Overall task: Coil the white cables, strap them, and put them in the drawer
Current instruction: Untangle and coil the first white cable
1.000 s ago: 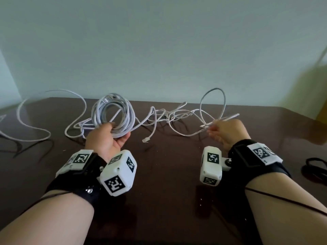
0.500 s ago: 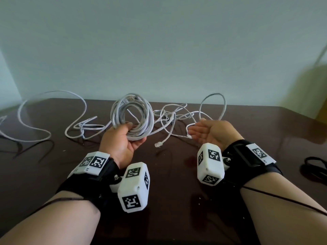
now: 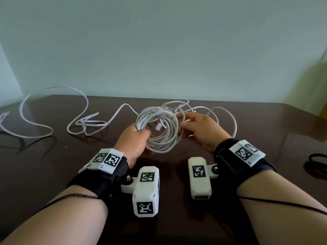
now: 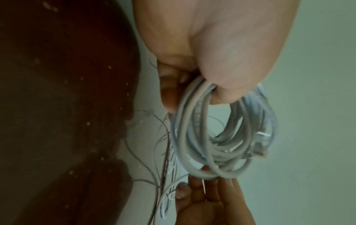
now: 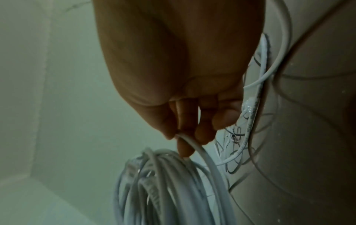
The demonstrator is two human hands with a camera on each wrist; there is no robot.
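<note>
A coil of white cable (image 3: 160,131) hangs above the dark table, several loops thick. My left hand (image 3: 136,139) grips its left side, fingers curled round the bundle (image 4: 204,121). My right hand (image 3: 193,129) meets the coil's right side and pinches one white strand (image 5: 194,146) between thumb and fingers. A clear plug end (image 3: 158,127) dangles inside the ring. Loose loops of the same cable (image 3: 230,121) trail behind my right hand. A second white cable (image 3: 46,110) lies sprawled across the table's far left.
The dark brown table (image 3: 177,218) runs up to a pale green wall. A black cable or strap (image 3: 317,160) lies at the right edge. Tangled white cable ends (image 3: 88,125) rest left of the coil.
Both hands moved toward each other. The left hand carried the coil rightward, and the right hand brought a strand over to the coil's right side; the loose cable on the right shortened.
</note>
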